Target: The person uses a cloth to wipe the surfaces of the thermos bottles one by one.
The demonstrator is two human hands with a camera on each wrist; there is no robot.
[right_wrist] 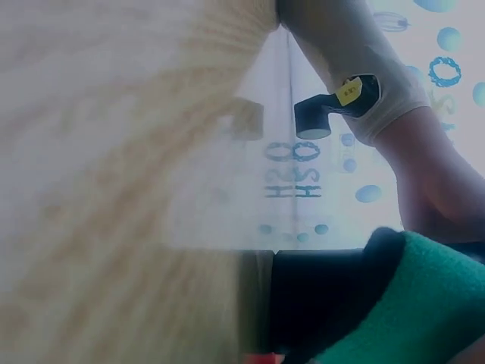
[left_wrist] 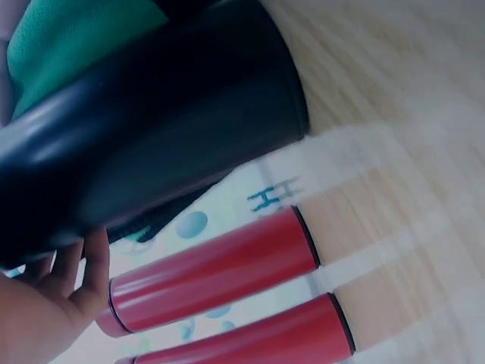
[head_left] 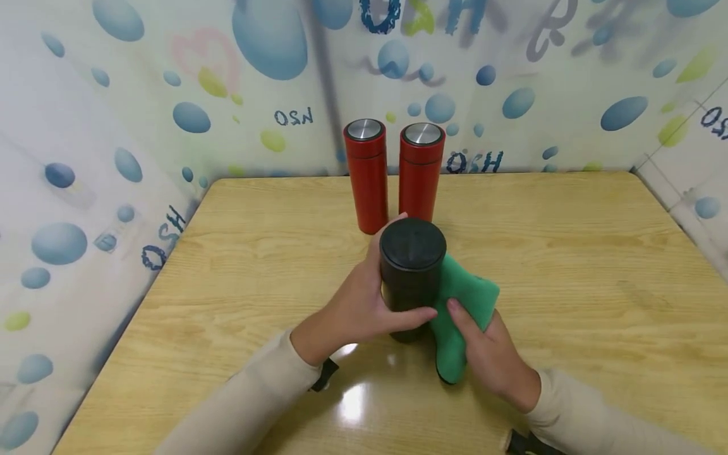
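Observation:
A black thermos flask (head_left: 412, 284) stands upright in front of me, its base at or very near the table top. My left hand (head_left: 355, 303) grips it from the left, with the thumb across the near side and fingers round the back. On its right side lies a green cloth (head_left: 469, 294) with a dark edge, pinched by my right hand (head_left: 491, 354). The cloth (left_wrist: 83, 45) also shows against the flask (left_wrist: 167, 114) in the left wrist view. In the right wrist view the cloth (right_wrist: 432, 296) hides part of the flask (right_wrist: 311, 296).
Just behind the black flask, two red thermos flasks (head_left: 366, 189) with silver lid tops stand side by side. The glossy wooden table (head_left: 569, 253) reaches back to a patterned curtain (head_left: 341, 82), which also hangs along the left side.

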